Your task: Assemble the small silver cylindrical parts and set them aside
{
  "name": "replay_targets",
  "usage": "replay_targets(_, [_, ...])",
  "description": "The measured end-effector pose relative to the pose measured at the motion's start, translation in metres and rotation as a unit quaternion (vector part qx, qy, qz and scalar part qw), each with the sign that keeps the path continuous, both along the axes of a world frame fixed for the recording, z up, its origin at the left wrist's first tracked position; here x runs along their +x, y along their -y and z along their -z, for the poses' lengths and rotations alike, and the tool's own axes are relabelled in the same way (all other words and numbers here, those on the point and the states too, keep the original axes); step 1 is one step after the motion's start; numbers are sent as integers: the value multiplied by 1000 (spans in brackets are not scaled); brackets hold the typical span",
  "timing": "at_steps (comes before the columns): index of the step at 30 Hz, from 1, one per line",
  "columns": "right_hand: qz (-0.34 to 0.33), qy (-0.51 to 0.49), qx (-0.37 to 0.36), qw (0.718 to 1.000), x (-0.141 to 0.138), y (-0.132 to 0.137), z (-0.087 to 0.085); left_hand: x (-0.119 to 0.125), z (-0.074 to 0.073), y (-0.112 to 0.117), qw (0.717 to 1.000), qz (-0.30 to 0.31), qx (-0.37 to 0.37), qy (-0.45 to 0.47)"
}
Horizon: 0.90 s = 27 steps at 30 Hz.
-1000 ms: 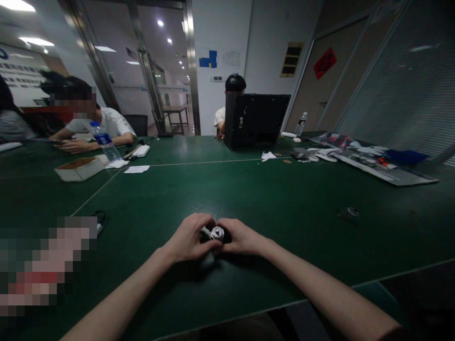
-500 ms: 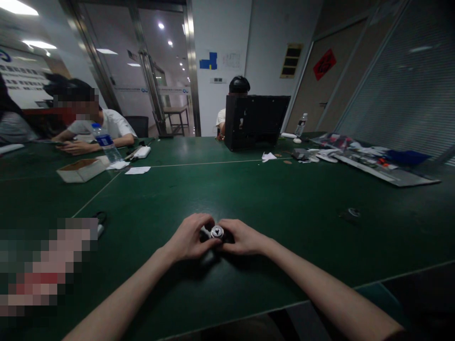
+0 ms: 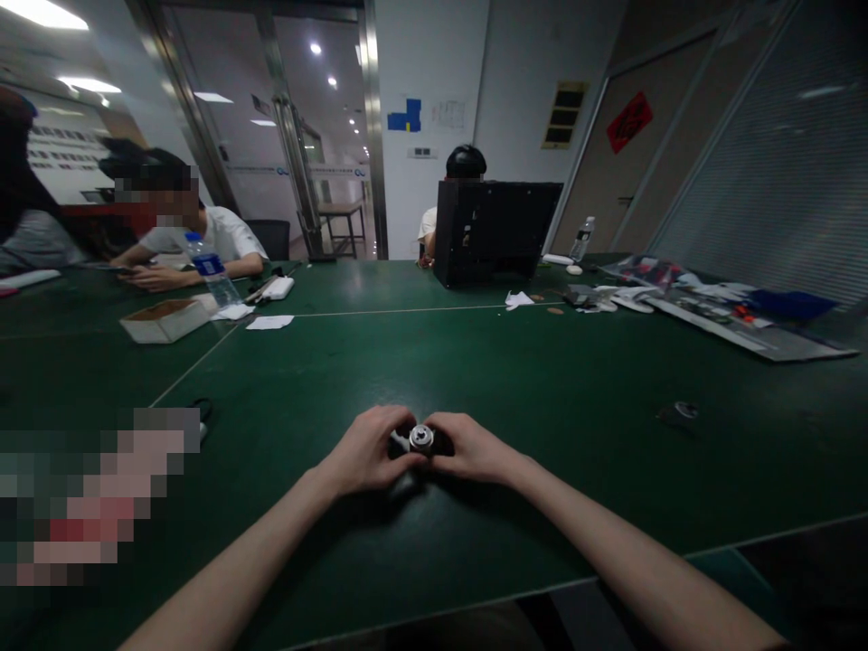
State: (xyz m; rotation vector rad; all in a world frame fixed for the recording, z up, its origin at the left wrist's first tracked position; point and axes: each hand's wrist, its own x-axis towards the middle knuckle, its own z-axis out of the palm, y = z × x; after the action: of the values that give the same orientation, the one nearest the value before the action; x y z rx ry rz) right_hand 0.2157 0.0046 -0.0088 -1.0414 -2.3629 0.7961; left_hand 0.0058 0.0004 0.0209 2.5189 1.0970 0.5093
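Both my hands meet over a small dark cylindrical part [image 3: 421,438] with a ring-shaped metal end facing up. My left hand [image 3: 366,450] grips it from the left, and my right hand [image 3: 471,450] grips it from the right. My fingers hide most of its body. A short silver piece pokes out beside my left fingers. My hands rest just above the green work table [image 3: 542,380], close to its near edge.
A co-worker [image 3: 183,262] sits at the far left beside a cardboard box [image 3: 163,321] and a water bottle [image 3: 212,271]. A black computer case [image 3: 495,231] stands at the far side. Printed sheets and scraps [image 3: 732,312] lie at the right.
My hands still hold the part in the same grip. The whole scene has shifted slightly to the right as my head turned.
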Motion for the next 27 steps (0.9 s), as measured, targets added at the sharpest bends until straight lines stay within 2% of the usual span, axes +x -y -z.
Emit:
replay_targets(7, [-37,-26,-18,999,1,4,-9,0,4,-3,1000,-4,10,-11])
replay_targets(12, [-51,-51,-10,997,2,4,-6,-1,6,-5,1000,-3,20,-18])
replay_targets(27, [-21,-36,-24,999,2,1,-2,-2,5,-5,1000,21,20,-3])
